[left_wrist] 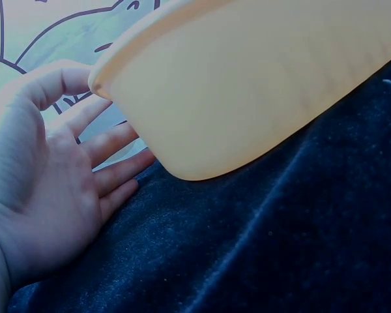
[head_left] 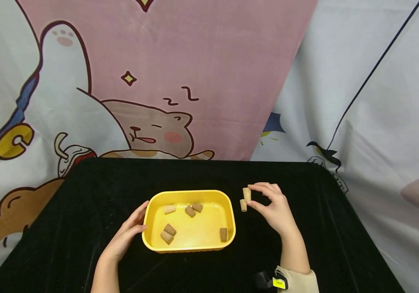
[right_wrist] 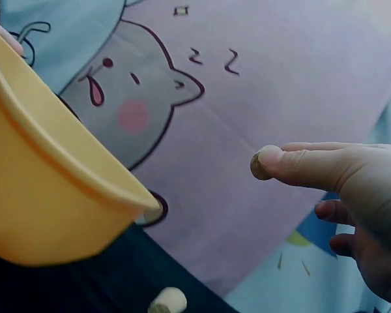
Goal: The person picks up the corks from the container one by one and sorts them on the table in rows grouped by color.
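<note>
My right hand pinches a cork between thumb and fingers, to the right of a yellow tub. In the right wrist view, only one end of this held cork shows past the thumb. A second cork lies on the black cloth just below the held one. Inside the tub are several corks, among them a pale cork at the upper left and a darker cork at the lower right. At the tub's left end my left hand rests thumb and extended fingers against the rim and wall.
Black cloth covers the table. Behind its far edge hangs a cartoon-printed curtain. A dark device with a yellow label is strapped at the right wrist, by the sleeve.
</note>
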A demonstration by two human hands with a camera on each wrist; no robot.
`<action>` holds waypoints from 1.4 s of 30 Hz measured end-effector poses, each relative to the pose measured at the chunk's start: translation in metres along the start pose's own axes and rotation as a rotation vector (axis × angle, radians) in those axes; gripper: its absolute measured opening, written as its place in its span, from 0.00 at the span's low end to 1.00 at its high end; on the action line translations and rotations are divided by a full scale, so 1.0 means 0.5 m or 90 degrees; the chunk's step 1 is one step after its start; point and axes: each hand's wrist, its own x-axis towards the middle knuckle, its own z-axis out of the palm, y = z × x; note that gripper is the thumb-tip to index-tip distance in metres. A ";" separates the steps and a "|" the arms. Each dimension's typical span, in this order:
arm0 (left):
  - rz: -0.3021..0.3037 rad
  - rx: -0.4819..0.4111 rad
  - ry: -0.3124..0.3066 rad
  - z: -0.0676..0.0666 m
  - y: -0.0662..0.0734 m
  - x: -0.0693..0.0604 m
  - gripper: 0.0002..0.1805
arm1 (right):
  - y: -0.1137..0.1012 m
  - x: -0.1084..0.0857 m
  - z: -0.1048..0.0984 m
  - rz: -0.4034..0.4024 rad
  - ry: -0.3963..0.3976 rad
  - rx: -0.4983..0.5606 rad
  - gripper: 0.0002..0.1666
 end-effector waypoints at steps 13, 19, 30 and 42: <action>-0.005 0.003 -0.002 -0.001 0.002 -0.001 0.33 | 0.094 -0.022 -0.013 0.067 -0.003 -0.013 0.22; 0.009 0.003 -0.009 -0.001 0.000 -0.001 0.33 | 0.126 -0.032 -0.006 0.105 -0.022 0.005 0.22; 0.006 0.004 -0.003 -0.001 -0.002 -0.001 0.33 | 0.180 -0.050 0.024 0.172 -0.056 -0.015 0.23; 0.014 0.012 -0.008 -0.002 0.001 0.000 0.33 | 0.205 -0.052 0.044 0.200 -0.064 -0.034 0.24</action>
